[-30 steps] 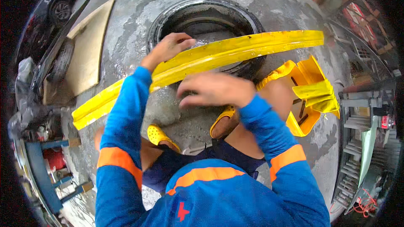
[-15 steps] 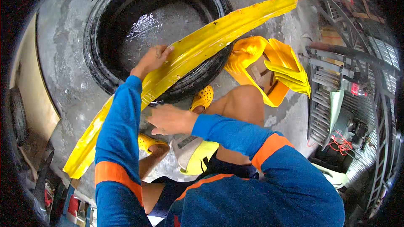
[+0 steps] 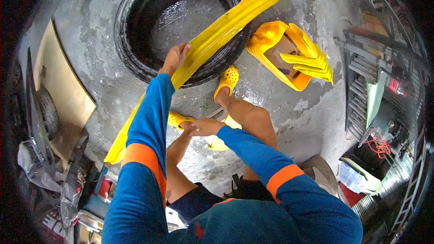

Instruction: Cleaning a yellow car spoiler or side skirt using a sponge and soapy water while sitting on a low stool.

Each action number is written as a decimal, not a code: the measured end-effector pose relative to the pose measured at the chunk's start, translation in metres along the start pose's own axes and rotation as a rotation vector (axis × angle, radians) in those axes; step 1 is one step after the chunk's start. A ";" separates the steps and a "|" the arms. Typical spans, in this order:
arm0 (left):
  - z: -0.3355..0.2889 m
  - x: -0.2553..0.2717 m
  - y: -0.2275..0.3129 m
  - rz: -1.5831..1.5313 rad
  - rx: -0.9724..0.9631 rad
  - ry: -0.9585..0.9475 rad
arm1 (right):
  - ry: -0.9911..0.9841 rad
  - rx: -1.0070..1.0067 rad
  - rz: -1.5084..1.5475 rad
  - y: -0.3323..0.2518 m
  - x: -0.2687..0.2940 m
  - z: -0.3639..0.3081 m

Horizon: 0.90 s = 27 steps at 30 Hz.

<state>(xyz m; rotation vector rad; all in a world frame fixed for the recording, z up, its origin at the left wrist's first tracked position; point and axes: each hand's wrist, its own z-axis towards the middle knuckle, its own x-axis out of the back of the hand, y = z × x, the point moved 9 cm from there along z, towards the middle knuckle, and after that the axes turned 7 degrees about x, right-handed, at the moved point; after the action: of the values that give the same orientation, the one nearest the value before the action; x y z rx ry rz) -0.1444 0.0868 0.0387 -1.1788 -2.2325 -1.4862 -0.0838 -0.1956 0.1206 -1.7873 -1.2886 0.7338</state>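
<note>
A long, glossy yellow strip (image 3: 226,26) with ridges along its length slants from far right to near left. It passes over the rim of a large black tyre-like ring (image 3: 124,40), wet inside, on the floor. My left hand (image 3: 175,58) is closed on the strip's near edge, thumb on its upper face. The strip's lower end runs behind my left sleeve. Over my left ankle hovers my right hand (image 3: 207,127), fingers loosely bent and apart, with nothing visible in them. Just beyond it, a pale and yellow thing (image 3: 219,143) lies between my feet, partly hidden.
To the right lies a yellow plastic housing (image 3: 271,38) with folded flaps. Metal racks (image 3: 359,86) and a red cable (image 3: 379,145) line the right side. A tan board (image 3: 65,81) leans at left by a small tyre (image 3: 46,113). Yellow clogs (image 3: 229,80) are on my feet.
My right hand has drawn back toward my left ankle. The strip has slid slightly away from me, still in my left hand. The whole view has shifted.
</note>
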 end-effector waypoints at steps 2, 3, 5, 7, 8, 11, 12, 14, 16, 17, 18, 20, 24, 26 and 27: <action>-0.027 0.016 0.023 -0.074 0.037 0.069 | 0.168 0.088 0.058 -0.003 0.004 -0.052; -0.050 0.023 0.029 -0.058 0.050 0.059 | 0.206 0.102 0.048 -0.016 0.008 -0.084; -0.096 0.051 0.053 -0.046 0.051 0.069 | 0.236 0.107 -0.025 -0.045 0.027 -0.152; -0.153 0.084 0.067 -0.072 0.097 0.138 | 0.216 0.077 -0.066 -0.082 0.043 -0.217; -0.183 0.102 0.088 -0.071 0.083 0.196 | 0.209 0.039 -0.051 -0.108 0.057 -0.254; -0.261 0.142 0.133 -0.138 0.245 0.145 | 0.233 0.102 0.128 -0.182 0.085 -0.341; -0.282 0.159 0.164 -0.169 0.197 0.207 | 0.051 0.095 0.041 -0.183 0.074 -0.355; -0.320 0.187 0.208 -0.132 0.328 0.143 | 0.043 0.133 -0.030 -0.189 0.073 -0.376; -0.353 0.190 0.210 -0.135 0.315 0.226 | 0.005 0.148 -0.090 -0.186 0.061 -0.370; -0.367 0.199 0.227 -0.118 0.311 0.243 | 0.112 0.046 -0.207 -0.166 0.062 -0.362; -0.381 0.208 0.244 -0.101 0.309 0.259 | 0.223 -0.055 -0.321 -0.151 0.068 -0.352; -0.420 0.230 0.272 -0.139 0.365 0.294 | 0.337 -0.007 -0.396 -0.156 0.077 -0.320; -0.505 0.242 0.298 -0.130 0.333 0.392 | 0.196 -0.025 -0.200 -0.158 0.058 -0.268; -0.543 0.207 0.286 -0.039 0.246 0.431 | 0.288 0.014 0.226 -0.161 0.050 -0.272; -0.581 0.198 0.280 0.018 0.207 0.532 | 0.312 -0.016 0.264 -0.181 0.036 -0.265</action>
<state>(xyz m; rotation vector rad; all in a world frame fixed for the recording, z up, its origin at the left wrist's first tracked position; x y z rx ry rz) -0.2161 -0.2597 0.6136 -0.6422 -1.9396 -1.3259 0.0546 -0.2028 0.4119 -2.0157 -0.8655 0.5564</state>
